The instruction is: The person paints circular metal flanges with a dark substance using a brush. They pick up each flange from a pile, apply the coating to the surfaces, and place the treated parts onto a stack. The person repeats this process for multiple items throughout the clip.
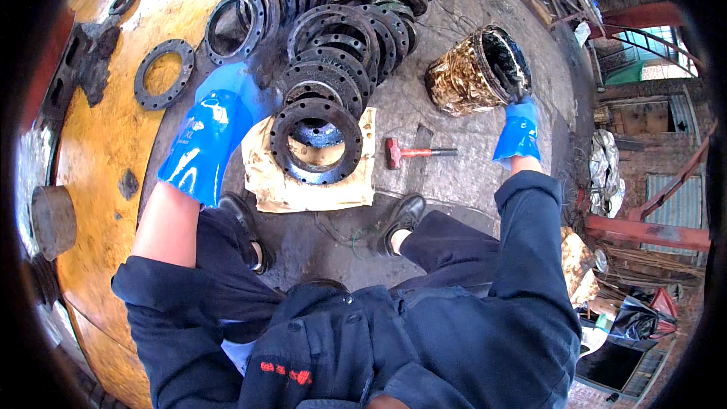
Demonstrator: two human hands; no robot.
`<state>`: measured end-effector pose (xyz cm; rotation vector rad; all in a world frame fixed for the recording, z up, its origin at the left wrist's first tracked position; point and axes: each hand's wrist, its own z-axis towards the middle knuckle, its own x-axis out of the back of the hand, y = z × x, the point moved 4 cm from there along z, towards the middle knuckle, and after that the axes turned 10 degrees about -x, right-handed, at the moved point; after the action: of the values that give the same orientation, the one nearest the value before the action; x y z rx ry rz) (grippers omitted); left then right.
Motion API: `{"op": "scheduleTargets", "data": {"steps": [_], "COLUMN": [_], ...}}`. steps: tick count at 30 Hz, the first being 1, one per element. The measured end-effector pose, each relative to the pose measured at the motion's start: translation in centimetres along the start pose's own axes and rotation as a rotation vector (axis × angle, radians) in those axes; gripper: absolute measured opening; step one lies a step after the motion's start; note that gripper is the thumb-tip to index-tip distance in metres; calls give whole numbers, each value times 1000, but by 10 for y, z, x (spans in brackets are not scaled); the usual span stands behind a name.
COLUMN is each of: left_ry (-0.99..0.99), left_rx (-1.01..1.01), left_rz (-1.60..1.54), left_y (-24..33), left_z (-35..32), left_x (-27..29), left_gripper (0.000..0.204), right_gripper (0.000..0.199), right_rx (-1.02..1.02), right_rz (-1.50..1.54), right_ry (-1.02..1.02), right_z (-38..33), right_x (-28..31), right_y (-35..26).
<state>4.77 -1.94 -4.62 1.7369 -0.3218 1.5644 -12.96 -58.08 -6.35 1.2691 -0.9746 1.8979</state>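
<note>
My left hand (233, 95), in a blue rubber glove, reaches beside a row of dark metal flange rings (333, 30). Its fingers are blackened and blurred against them, so their grip cannot be read. The nearest flange ring (351, 144), with bolt holes around it, lies on a stained cream cloth or sheet (265, 189). To the right, my right hand (519, 129), gloved in the same blue, is at the near rim of a smeared, dark-coated bucket (458, 76). Those dark fingers look bunched together; what they hold is hidden.
A red-headed hammer (394, 153) lies on the grey floor between the cloth and my right arm. One separate flange ring (144, 83) rests on the yellow metal plate (98, 182) at left. Beams and wrapped bundles (604, 170) stand along the right side.
</note>
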Motion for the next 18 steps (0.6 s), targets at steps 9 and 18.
{"op": "scheduleTargets", "data": {"steps": [9, 18], "left_ry": [6, 6], "left_rx": [-5, -20], "left_rz": [14, 17], "left_y": [10, 14], "left_z": [4, 10], "left_x": [7, 1], "left_gripper": [28, 33], "right_gripper": [29, 29], "right_rx": [109, -77], "right_rz": [-342, 9], "right_ry": [-99, -240], "right_z": [-43, 44], "right_x": [-1, 51], "right_y": [-21, 4]}}
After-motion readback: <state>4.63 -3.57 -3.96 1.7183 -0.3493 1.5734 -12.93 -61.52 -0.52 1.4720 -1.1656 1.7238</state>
